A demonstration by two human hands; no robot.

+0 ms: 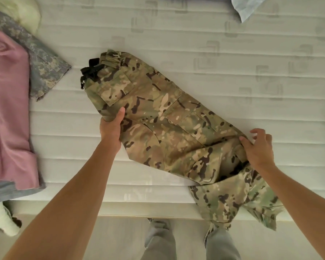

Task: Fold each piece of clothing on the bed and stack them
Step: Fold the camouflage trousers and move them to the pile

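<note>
A pair of camouflage trousers (169,124) lies slantwise across the white mattress (195,44), waistband with a black strap at the upper left, leg ends hanging over the near edge at the lower right. My left hand (111,128) grips the near edge of the trousers below the hip pocket, thumb on top. My right hand (259,149) pinches the cloth at the knee area with thumb and forefinger, other fingers lifted.
At the left lie a pink garment (8,109), a grey digital-camouflage piece (43,62) and a pale yellow cloth (23,12). A light blue garment (248,8) sits at the top right. A white sock (2,220) hangs at the bed's near left edge.
</note>
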